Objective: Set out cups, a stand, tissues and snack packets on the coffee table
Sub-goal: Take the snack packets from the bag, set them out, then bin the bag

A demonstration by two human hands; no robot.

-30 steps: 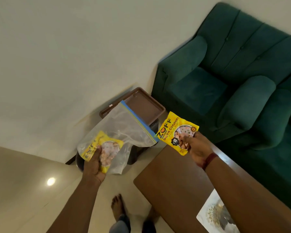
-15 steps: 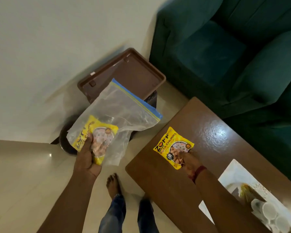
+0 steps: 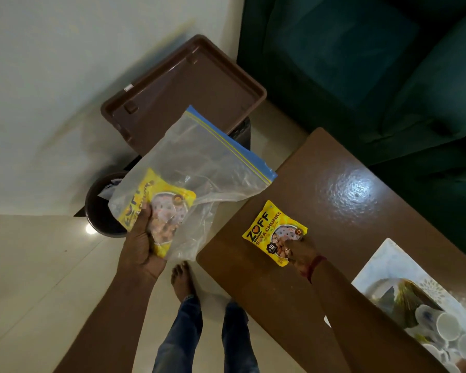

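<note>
A yellow snack packet (image 3: 272, 229) lies flat on the brown coffee table (image 3: 334, 200) near its left end. My right hand (image 3: 300, 251) rests on the packet's lower right corner, fingers pinching it. My left hand (image 3: 143, 243) holds a clear zip bag (image 3: 197, 168) with a blue seal strip, out over the floor left of the table. Inside the bag is a second yellow snack packet (image 3: 159, 200), gripped through the plastic. White cups (image 3: 447, 329) stand at the table's lower right on a patterned mat (image 3: 382, 265).
A brown tray (image 3: 189, 87) sits on a dark stand by the wall, behind the bag. A dark round bin (image 3: 100, 211) stands below it on the floor. A green sofa (image 3: 374, 63) runs along the table's far side. My bare feet and jeans show at the bottom.
My right hand lowered the yellow packet from the air onto the table and still touches it. The view tilted downward. My left hand kept the bag roughly in place.
</note>
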